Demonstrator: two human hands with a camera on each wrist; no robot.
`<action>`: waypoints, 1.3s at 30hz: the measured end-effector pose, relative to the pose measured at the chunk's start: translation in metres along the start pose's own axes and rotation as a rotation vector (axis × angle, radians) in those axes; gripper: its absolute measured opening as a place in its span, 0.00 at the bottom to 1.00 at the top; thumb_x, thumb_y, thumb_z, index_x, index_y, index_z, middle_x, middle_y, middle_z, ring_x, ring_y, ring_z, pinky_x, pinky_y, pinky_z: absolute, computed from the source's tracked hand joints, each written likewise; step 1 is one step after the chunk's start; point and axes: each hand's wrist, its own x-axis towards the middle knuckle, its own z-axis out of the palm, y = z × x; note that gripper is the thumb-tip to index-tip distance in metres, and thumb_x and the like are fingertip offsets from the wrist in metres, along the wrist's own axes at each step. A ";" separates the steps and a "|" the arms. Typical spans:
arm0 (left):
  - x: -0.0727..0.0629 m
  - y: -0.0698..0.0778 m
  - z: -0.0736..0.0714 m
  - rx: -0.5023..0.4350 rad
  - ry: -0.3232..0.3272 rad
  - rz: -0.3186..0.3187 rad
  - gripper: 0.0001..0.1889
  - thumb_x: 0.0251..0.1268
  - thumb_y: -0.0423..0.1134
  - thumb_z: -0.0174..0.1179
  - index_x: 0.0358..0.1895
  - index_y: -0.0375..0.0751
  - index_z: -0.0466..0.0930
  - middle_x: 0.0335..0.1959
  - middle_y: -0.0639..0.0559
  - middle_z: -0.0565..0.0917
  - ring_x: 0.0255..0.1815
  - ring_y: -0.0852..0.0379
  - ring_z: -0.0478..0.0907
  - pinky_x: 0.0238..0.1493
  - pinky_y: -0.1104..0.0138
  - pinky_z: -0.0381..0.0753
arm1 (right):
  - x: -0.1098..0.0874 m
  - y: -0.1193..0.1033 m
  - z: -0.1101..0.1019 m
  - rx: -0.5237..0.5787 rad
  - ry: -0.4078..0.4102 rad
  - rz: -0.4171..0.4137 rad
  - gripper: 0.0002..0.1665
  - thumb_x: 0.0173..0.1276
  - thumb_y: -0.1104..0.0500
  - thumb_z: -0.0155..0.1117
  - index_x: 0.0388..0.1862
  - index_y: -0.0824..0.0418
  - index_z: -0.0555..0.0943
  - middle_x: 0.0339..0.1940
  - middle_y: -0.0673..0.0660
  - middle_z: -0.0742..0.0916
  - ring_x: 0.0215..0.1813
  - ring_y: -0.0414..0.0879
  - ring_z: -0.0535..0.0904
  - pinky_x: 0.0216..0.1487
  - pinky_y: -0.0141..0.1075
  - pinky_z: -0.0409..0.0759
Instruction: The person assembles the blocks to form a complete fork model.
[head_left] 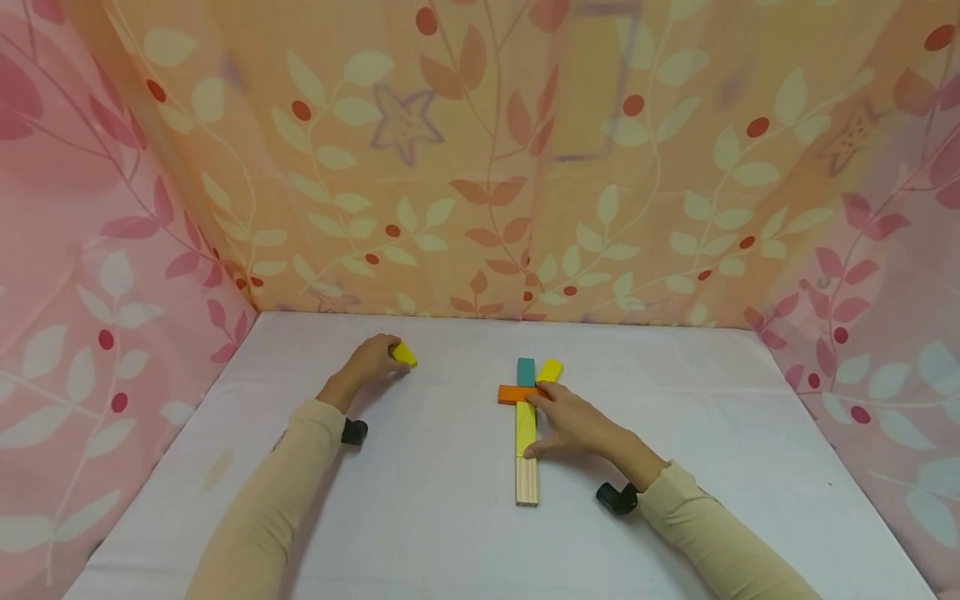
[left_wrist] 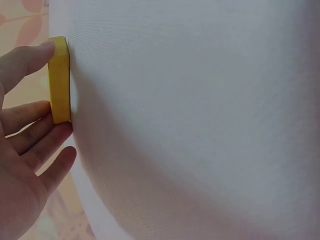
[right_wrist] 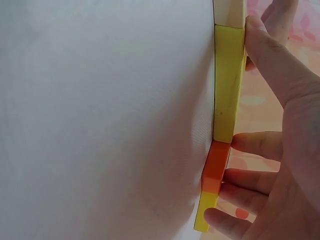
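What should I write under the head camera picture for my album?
Left hand grips a yellow block; right hand rests on a row of blocks.

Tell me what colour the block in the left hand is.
Yellow: the block held by the left hand shows best in the left wrist view.

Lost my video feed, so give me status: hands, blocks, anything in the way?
Left hand pinches a yellow block, apart from the rest. Right hand rests on the block row, fingers touching the orange block. Nothing between them.

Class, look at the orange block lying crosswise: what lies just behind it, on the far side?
Behind the orange block lie a teal block and a yellow block. The right hand covers the orange block's right end, hiding whether they touch.
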 end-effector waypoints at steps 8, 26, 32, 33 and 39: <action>0.000 0.000 -0.001 -0.009 -0.005 -0.009 0.36 0.60 0.44 0.67 0.67 0.28 0.67 0.63 0.32 0.74 0.55 0.43 0.73 0.64 0.52 0.71 | -0.001 -0.002 -0.003 -0.004 -0.006 0.003 0.59 0.46 0.27 0.71 0.70 0.58 0.70 0.72 0.66 0.69 0.71 0.61 0.67 0.68 0.55 0.70; 0.000 0.004 -0.004 0.001 -0.007 -0.022 0.36 0.58 0.44 0.68 0.66 0.28 0.68 0.61 0.33 0.75 0.54 0.43 0.73 0.63 0.52 0.71 | -0.002 -0.002 -0.003 0.006 0.001 0.008 0.59 0.45 0.26 0.71 0.70 0.57 0.70 0.73 0.65 0.68 0.72 0.60 0.66 0.69 0.55 0.69; 0.000 0.003 -0.003 -0.008 -0.004 -0.020 0.36 0.59 0.43 0.68 0.66 0.27 0.68 0.61 0.33 0.76 0.53 0.43 0.73 0.63 0.52 0.71 | -0.002 -0.002 -0.002 0.003 0.007 0.003 0.59 0.45 0.26 0.71 0.70 0.58 0.70 0.72 0.66 0.69 0.71 0.61 0.67 0.69 0.55 0.70; 0.000 0.003 -0.003 -0.007 -0.004 -0.020 0.36 0.59 0.43 0.68 0.66 0.27 0.68 0.61 0.33 0.76 0.53 0.43 0.73 0.63 0.52 0.72 | -0.002 -0.003 -0.002 0.002 0.008 0.001 0.59 0.45 0.26 0.71 0.70 0.58 0.70 0.72 0.66 0.69 0.71 0.61 0.67 0.68 0.55 0.70; -0.002 0.003 -0.002 -0.017 0.000 -0.023 0.36 0.58 0.43 0.68 0.66 0.28 0.68 0.61 0.33 0.76 0.53 0.43 0.73 0.63 0.52 0.72 | -0.003 -0.002 -0.003 -0.002 0.014 -0.004 0.59 0.46 0.26 0.71 0.70 0.58 0.70 0.72 0.66 0.69 0.71 0.61 0.67 0.68 0.54 0.70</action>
